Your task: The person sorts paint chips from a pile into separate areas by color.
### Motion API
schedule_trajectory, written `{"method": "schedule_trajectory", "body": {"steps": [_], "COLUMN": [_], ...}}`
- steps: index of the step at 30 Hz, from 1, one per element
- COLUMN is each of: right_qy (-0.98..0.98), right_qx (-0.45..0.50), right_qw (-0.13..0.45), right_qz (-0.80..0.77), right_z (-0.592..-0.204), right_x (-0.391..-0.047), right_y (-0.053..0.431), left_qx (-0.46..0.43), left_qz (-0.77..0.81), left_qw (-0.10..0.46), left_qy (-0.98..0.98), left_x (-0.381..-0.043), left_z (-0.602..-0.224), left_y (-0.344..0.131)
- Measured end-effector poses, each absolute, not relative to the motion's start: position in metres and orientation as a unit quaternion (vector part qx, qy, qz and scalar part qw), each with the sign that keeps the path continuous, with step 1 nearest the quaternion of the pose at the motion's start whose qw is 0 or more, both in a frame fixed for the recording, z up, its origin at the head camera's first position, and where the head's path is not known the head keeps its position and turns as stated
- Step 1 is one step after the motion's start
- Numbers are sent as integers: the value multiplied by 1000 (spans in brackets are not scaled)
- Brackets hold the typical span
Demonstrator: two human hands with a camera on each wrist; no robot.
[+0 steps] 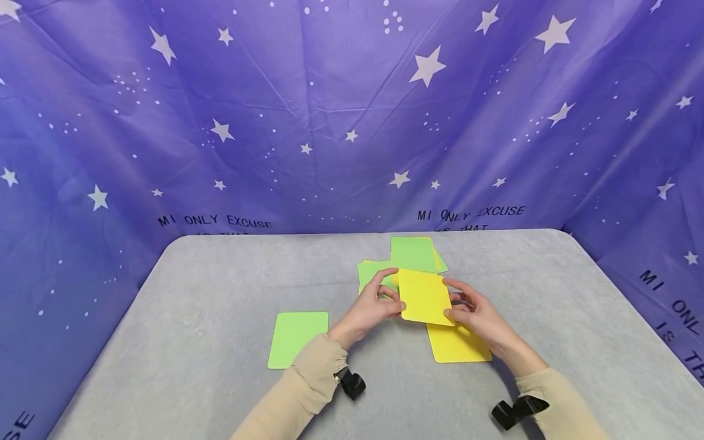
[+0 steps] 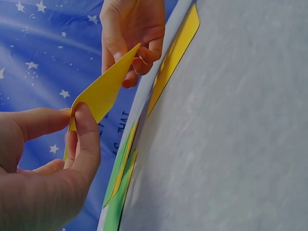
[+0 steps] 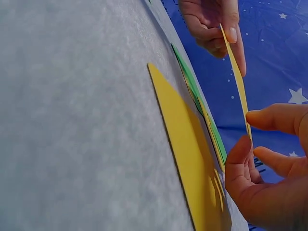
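Note:
A square yellow card (image 1: 425, 297) with rounded corners is held up off the table between both hands. At its left edge my left hand (image 1: 376, 305) pinches it between thumb and fingers, also plain in the left wrist view, where the card (image 2: 103, 91) is seen slanted. My right hand (image 1: 478, 315) pinches the opposite edge; the right wrist view shows the card (image 3: 236, 74) nearly edge-on there. Below the right hand a second yellow card (image 1: 459, 345) lies on the table, partly covered by the raised one and the hand.
A green card (image 1: 297, 339) lies alone by the left forearm. Beyond the hands, green cards (image 1: 412, 253) overlap yellow ones, and another green card (image 1: 371, 274) is partly hidden by the left hand. The grey table (image 1: 220, 293) meets a starry purple cloth (image 1: 308, 122) behind.

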State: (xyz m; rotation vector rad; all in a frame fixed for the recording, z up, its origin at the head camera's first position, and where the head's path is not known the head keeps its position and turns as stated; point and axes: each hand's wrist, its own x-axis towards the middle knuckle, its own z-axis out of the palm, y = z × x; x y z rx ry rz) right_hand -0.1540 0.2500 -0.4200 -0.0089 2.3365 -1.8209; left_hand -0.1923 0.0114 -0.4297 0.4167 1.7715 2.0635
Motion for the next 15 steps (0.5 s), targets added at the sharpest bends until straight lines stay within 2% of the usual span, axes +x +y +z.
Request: {"method": "schedule_trajectory", "body": {"steps": [15], "right_qy": [798], "right_qx": [-4], "right_qw": [89], "right_qz": [-596], "right_z": [-424], "right_x": [-139], "right_y": [269], "left_qx": [163], "left_qz": [729], "left_qw": [205], "left_qy": [632], "left_x": [-183], "left_z": [-434], "left_y": [28]}}
